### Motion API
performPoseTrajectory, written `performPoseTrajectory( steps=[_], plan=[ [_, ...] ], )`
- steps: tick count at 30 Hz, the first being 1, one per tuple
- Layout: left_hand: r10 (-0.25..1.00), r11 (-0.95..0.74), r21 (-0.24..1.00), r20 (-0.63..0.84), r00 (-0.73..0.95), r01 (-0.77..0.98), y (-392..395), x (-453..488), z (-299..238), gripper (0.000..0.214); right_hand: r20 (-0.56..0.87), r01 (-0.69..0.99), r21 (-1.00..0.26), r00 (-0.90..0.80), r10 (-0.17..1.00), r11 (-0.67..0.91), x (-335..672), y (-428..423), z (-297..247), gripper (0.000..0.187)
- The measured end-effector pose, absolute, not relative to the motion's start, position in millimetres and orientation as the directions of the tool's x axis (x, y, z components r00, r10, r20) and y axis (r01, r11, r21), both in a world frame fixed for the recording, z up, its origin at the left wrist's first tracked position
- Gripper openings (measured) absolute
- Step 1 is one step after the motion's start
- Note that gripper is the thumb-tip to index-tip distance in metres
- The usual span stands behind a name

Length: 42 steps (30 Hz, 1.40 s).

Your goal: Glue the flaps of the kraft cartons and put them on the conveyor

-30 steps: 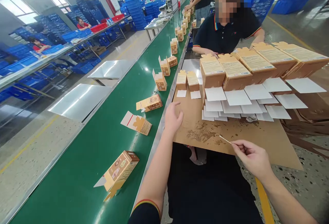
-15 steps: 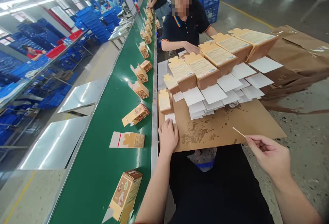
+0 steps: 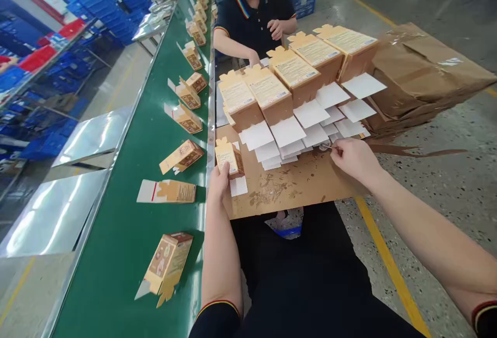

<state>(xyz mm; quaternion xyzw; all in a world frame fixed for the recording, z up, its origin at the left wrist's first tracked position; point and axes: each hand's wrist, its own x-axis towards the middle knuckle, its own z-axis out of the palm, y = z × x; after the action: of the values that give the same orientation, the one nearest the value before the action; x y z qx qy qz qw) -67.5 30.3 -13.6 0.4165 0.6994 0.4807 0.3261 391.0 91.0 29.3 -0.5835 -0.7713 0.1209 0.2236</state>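
Note:
My left hand is closed around a small stack of folded tan cartons, its thumb on the printed top face; white flaps stick out from the stack. My right hand pinches a thin stick, which looked like a cotton swab a moment ago. The stick reaches toward a small round clear dish, and whether its tip touches the dish I cannot make out. Beyond both hands stand several larger stacks of flat cartons with white flaps fanned toward me. Brown smears mark the cardboard sheet beneath.
To my left runs a green conveyor belt carrying several opened cartons, with a metal edge beside my left arm. A co-worker sits across the stacks. Brown wrapped packages lie at the right.
My left hand has taken hold of the small carton stack. My right hand has moved forward and left with the stick to the round dish. The view has shifted.

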Motion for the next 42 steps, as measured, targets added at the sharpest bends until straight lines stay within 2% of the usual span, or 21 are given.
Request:
performPoseTrajectory(
  steps=[5,9,13,15,18,26,32,37,42],
  plan=[
    [0.855,0.099,0.995,-0.093,-0.51,-0.015,-24,-48,-12,0.063,0.234,0.806,-0.48,-0.263,0.936,0.346,408,96,23,0.025],
    [0.869,0.064,0.99,-0.119,-0.48,-0.129,-49,-31,-4,0.074,0.31,0.721,-0.609,-0.169,0.936,0.331,406,50,25,0.008],
    [0.876,0.067,0.985,-0.134,-0.464,-0.158,-53,-17,-8,0.08,0.275,0.465,-0.78,-0.344,0.898,0.418,346,-9,17,0.018],
    [0.871,0.073,0.985,-0.139,-0.471,-0.156,-53,-16,-13,0.086,0.283,0.384,-0.806,-0.42,0.862,0.451,304,-26,7,0.02],
    [0.88,0.09,0.982,-0.158,-0.447,-0.168,-54,-19,-17,0.089,0.275,0.36,-0.794,-0.508,0.816,0.491,255,-33,-9,0.025],
    [0.88,0.069,0.992,-0.112,-0.461,-0.109,-61,-12,-13,0.09,0.236,0.393,-0.745,-0.6,0.764,0.539,232,-31,-32,0.026],
    [0.871,0.037,0.999,-0.021,-0.49,0.022,-69,7,-23,0.099,0.323,0.418,-0.745,-0.456,0.829,0.52,251,-27,-27,0.021],
    [0.861,0.089,0.963,0.054,-0.505,0.255,-79,27,-32,0.092,0.334,0.417,-0.778,-0.361,0.871,0.471,275,-32,-17,0.02],
    [0.845,0.107,0.931,0.099,-0.525,0.348,-85,32,-34,0.086,0.306,0.432,-0.806,-0.284,0.909,0.406,295,-41,-7,0.02]
  ],
)
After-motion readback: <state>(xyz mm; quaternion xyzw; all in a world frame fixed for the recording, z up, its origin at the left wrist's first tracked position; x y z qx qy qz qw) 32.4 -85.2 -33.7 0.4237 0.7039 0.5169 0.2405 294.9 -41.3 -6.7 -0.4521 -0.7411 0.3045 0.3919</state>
